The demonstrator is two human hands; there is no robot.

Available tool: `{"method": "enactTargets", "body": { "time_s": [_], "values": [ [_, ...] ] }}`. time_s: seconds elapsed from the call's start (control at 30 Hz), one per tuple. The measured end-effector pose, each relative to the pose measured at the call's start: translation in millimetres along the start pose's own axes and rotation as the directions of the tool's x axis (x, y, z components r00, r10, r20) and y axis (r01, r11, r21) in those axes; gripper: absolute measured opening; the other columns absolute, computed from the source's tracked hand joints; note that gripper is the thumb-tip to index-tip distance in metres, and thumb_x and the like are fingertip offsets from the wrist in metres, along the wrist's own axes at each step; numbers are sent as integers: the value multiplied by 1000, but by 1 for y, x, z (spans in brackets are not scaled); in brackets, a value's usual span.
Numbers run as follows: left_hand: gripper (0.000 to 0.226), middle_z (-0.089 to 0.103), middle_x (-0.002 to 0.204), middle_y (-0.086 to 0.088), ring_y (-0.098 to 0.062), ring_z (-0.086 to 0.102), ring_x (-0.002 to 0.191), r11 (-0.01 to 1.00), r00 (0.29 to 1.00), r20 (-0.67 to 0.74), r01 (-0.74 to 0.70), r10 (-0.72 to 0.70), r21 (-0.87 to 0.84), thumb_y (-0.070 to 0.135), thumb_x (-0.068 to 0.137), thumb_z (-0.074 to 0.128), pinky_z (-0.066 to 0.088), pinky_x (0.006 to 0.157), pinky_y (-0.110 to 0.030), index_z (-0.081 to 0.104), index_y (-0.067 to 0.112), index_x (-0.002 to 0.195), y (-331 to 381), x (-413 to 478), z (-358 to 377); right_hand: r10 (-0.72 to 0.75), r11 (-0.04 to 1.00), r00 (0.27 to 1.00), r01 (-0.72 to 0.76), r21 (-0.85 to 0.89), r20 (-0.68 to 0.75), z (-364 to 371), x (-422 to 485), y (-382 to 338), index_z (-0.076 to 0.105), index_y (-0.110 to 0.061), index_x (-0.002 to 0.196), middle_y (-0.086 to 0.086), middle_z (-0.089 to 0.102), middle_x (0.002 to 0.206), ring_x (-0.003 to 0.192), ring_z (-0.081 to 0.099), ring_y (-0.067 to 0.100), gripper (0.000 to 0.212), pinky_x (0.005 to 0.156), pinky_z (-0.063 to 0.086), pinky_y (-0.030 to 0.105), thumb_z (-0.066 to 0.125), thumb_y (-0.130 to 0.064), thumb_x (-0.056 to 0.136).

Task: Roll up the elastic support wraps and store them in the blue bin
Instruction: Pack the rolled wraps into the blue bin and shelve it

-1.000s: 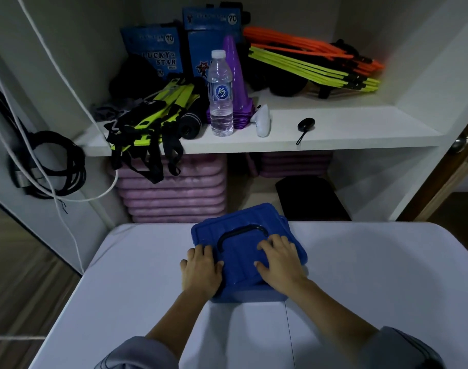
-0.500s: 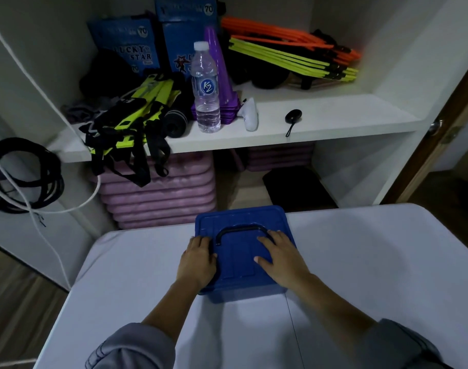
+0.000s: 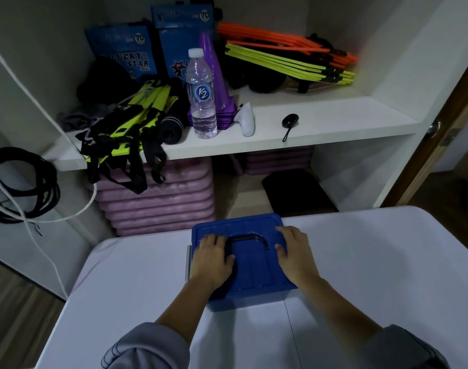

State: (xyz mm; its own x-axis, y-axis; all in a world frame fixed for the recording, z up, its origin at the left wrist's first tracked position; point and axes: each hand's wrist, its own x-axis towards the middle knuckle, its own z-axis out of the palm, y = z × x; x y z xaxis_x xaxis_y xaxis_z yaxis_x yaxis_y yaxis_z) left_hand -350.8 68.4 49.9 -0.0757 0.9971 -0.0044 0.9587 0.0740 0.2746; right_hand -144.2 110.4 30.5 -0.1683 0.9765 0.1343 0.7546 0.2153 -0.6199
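The left forearm (image 3: 182,302) and right forearm (image 3: 342,307) are reaching forward, side by side. The left grip (image 3: 211,258) is lying palm down, fingers together. The right grip (image 3: 294,255) is lying palm down, fingers slightly spread, thumb pointing inward.

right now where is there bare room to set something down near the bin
Bare table lies right of the blue bin and left of it. The shelf is free right of the small black object. Its left half is crowded: straps, water bottle, purple cones.
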Motion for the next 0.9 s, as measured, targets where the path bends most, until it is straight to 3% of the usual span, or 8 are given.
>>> {"method": "enactTargets", "body": {
  "time_s": [0.13, 0.27, 0.4, 0.47, 0.57, 0.67, 0.77, 0.9],
  "values": [
    [68, 0, 158, -5, -30, -3, 145, 996, 974, 212, -66, 77, -61, 51, 93, 40, 10, 117, -51, 11, 25, 149, 28, 21, 15, 337, 931, 917, -359, 70, 214, -1, 6, 15, 22, -12, 144, 17, 41, 137, 122, 45, 33, 54, 98, 43, 42, 44, -26, 97],
    [72, -17, 157, -5, -31, -16, 144, 999, 957, 287, -43, 41, -2, 58, 93, 28, -3, 115, -54, -4, 27, 149, 38, 31, 34, 398, 829, 846, -497, 257, 354, 2, 10, 23, 28, -16, 140, 17, 55, 126, 105, 57, 29, 45, 89, 49, 38, 42, -27, 98],
    [72, -22, 156, -4, -29, -22, 142, 999, 967, 253, -30, 20, 37, 62, 92, 21, -10, 114, -52, -9, 27, 148, 36, 28, 46, 415, 845, 881, -466, 264, 226, 7, 12, 32, 34, -19, 135, 8, 57, 119, 100, 59, 25, 54, 89, 51, 43, 59, -28, 89],
    [72, -22, 156, -4, -29, -22, 142, 999, 967, 254, -34, 22, 42, 62, 92, 20, -11, 113, -52, -9, 27, 148, 36, 27, 46, 404, 866, 904, -427, 259, 140, 6, 14, 34, 39, -20, 135, 2, 52, 113, 95, 57, 20, 59, 86, 52, 39, 66, -27, 83],
    [71, -23, 155, -4, -28, -22, 142, 998, 966, 257, -38, 25, 46, 61, 93, 19, -11, 114, -52, -9, 27, 148, 37, 27, 45, 381, 881, 922, -385, 276, 69, 3, 18, 32, 54, -26, 124, 2, 54, 111, 92, 60, 20, 39, 83, 54, 40, 60, -33, 87],
    [71, -23, 155, -4, -28, -23, 142, 998, 965, 260, -39, 25, 50, 61, 93, 19, -11, 114, -52, -10, 27, 148, 36, 27, 45, 388, 855, 919, -386, 346, 67, 3, 21, 34, 61, -29, 119, -2, 62, 120, 98, 62, 17, 29, 87, 53, 38, 47, -31, 94],
    [70, -22, 156, -5, -29, -22, 142, 998, 965, 262, -40, 24, 57, 60, 93, 18, -10, 114, -52, -10, 27, 148, 36, 27, 45, 381, 820, 919, -386, 422, 100, 3, 20, 36, 64, -35, 116, -9, 66, 116, 98, 62, 12, 26, 88, 52, 31, 54, -30, 93],
    [70, -23, 155, -5, -29, -22, 142, 997, 962, 272, -42, 22, 67, 60, 93, 17, -10, 114, -53, -10, 26, 148, 38, 26, 44, 395, 774, 911, -399, 491, 117, 1, 21, 35, 66, -25, 116, -4, 67, 114, 95, 60, 9, 28, 73, 47, 16, 63, -23, 88]
  ]
}}
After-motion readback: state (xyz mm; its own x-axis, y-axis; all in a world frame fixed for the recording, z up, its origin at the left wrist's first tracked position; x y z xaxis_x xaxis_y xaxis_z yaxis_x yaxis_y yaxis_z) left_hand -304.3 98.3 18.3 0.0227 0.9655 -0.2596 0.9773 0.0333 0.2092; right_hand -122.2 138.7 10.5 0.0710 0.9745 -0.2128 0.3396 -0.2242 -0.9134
